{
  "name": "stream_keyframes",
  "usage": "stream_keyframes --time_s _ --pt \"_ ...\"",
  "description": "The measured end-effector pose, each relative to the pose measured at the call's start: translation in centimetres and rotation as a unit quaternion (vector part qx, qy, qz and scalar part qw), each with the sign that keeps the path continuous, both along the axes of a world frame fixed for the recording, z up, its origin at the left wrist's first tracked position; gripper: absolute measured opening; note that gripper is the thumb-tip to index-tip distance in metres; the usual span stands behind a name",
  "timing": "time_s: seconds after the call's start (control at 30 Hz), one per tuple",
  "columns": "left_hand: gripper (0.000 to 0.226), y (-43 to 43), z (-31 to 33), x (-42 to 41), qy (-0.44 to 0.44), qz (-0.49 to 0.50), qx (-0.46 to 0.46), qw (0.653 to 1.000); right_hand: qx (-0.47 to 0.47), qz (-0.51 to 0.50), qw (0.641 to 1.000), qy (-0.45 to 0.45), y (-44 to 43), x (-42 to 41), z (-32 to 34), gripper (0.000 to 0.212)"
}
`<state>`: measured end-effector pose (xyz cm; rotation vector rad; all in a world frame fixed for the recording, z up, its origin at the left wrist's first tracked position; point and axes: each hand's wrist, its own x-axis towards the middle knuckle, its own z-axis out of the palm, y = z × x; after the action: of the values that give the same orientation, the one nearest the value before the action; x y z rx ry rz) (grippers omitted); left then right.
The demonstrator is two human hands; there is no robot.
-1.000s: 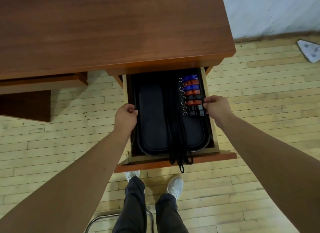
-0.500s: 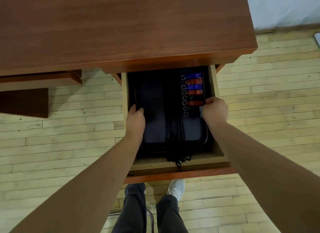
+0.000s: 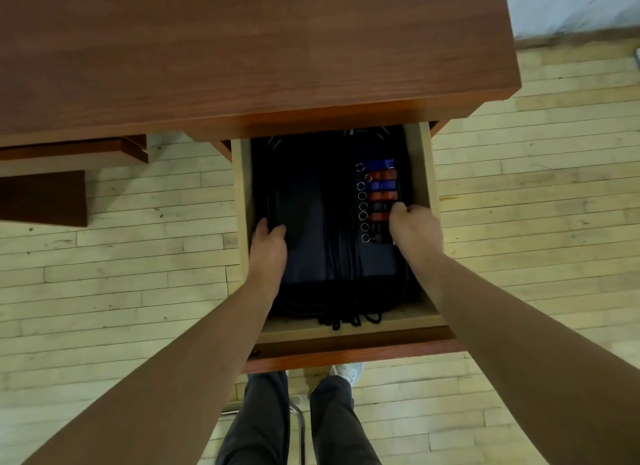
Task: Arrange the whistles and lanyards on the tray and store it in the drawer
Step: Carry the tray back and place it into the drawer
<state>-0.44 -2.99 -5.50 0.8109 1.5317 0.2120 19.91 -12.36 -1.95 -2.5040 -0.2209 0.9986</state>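
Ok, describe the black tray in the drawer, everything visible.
The tray is dark, rounded-cornered, plastic-looking, with a raised rim. It lies flat inside the open wooden drawer. Black lanyards run lengthwise along its middle, ends trailing past its near edge. A column of blue, red and black whistles sits on its right side. The left hand and right hand grip its side rims.

My left hand [image 3: 268, 248] grips the tray [image 3: 304, 243] at its nine o'clock rim, and my right hand [image 3: 414, 230] clasps the three o'clock rim, both inside the open drawer [image 3: 424, 173]. The dark tray lies flat in it. Black lanyards [image 3: 341, 256] run down its middle, their ends spilling over the six o'clock edge. Blue, red and black whistles [image 3: 382, 191] sit stacked in a column toward two o'clock, just beside my right thumb.
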Motion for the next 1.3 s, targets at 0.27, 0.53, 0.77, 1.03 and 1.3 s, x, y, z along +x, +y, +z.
stream_keyframes --time_s 0.27,0.53,0.77,1.03,1.3 --pt "0.070 0.3 -1.8 0.3 0.026 -0.049 0.006 0.998 -0.026 -0.006 0.998 0.065 1.0 0.2 -2.5 0.049" --pt "0.064 -0.1 -2.7 -0.1 0.070 -0.113 0.043 0.990 0.015 -0.024 0.995 0.097 0.4 -0.5 -4.1 0.052" --pt "0.054 -2.9 3.8 -1.6 0.096 -0.158 0.063 0.981 0.079 -0.093 0.981 0.148 -3.6 -3.1 1.9 0.036" --pt "0.028 -9.2 10.6 -4.0 0.046 0.031 -0.060 0.997 0.182 -0.293 0.890 0.297 -10.7 -7.2 9.3 0.053" --pt "0.032 -15.1 14.1 -8.6 -0.045 0.197 -0.195 0.960 0.144 -0.335 0.861 0.354 -17.1 -10.0 10.4 0.063"
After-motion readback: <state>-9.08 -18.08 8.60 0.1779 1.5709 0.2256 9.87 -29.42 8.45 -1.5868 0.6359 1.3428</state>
